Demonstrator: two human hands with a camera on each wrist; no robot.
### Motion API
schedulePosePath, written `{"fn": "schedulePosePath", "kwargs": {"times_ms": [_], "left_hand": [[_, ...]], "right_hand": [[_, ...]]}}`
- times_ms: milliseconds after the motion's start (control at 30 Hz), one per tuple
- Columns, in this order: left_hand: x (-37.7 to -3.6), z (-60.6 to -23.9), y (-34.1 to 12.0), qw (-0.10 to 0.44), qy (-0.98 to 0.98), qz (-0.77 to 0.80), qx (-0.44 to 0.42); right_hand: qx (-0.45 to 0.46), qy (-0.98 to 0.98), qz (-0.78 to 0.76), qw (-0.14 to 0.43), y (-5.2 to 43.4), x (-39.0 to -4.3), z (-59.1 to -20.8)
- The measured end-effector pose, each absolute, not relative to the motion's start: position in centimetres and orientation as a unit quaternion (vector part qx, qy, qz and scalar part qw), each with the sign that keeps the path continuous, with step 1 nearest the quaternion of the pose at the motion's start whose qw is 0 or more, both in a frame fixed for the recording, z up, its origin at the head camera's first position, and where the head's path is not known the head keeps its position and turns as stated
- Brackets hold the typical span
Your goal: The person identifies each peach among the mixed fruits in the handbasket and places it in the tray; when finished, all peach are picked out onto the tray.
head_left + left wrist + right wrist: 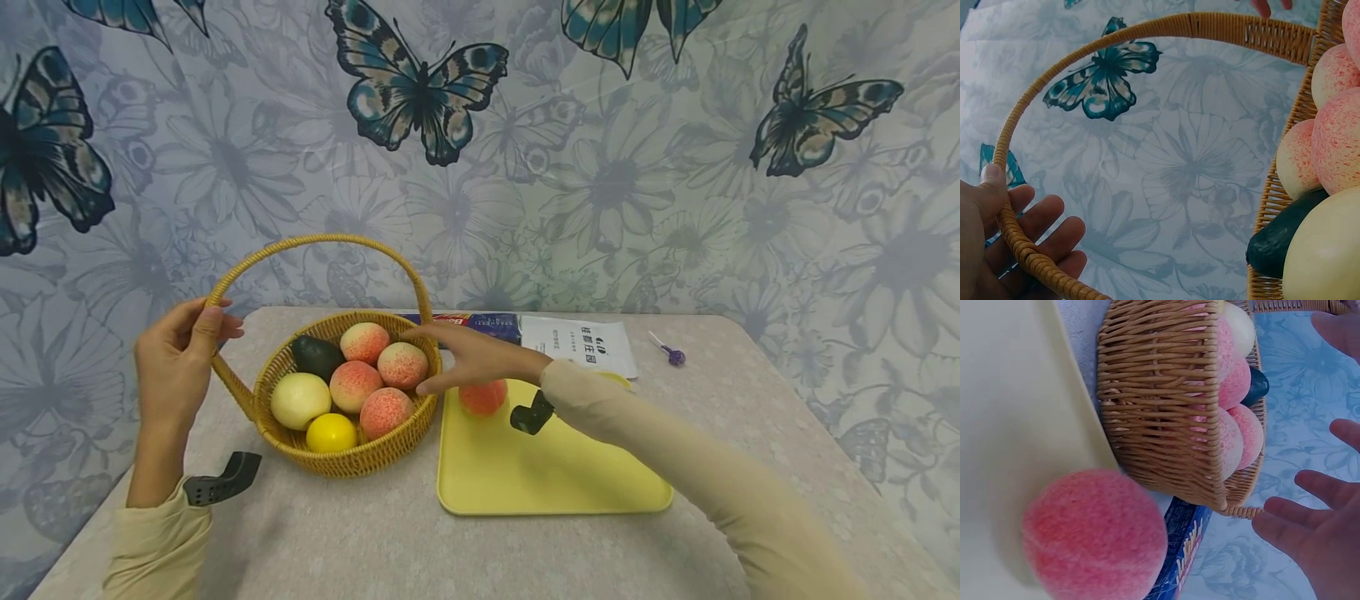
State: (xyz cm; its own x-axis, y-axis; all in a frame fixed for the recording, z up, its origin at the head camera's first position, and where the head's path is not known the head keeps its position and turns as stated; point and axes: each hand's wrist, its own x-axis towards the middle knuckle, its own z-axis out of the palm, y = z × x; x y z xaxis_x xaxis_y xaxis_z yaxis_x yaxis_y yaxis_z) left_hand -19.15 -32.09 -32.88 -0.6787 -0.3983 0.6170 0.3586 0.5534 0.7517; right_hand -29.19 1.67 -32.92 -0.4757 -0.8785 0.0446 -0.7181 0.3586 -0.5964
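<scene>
1. Evidently mid-transfer of peaches from the wicker basket (348,454) to the yellow tray (551,479), judging by one peach (482,397) lying on the tray's far left part.
2. Left hand (176,367) curled round the basket's handle (1019,240), steadying it.
3. Right hand (468,354) empty, fingers (1300,515) spread, reaching over the basket's rim towards the nearest basket peach (402,365).
4. Next, probably: closing fingers round that peach without crowding the neighbouring fruit, then lifting clear of the handle.
</scene>
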Motion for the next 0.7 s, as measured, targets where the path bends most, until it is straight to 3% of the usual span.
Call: {"fn": "schedulePosePath", "kwargs": {"times_ms": [700], "left_hand": [[-19.4,-33.0,-32.3,0.396,-0.783,-0.48,0.017]], "right_hand": [[-0.501,0.809,-0.263,0.157,-1.3,-29.7,-33.5]]}}
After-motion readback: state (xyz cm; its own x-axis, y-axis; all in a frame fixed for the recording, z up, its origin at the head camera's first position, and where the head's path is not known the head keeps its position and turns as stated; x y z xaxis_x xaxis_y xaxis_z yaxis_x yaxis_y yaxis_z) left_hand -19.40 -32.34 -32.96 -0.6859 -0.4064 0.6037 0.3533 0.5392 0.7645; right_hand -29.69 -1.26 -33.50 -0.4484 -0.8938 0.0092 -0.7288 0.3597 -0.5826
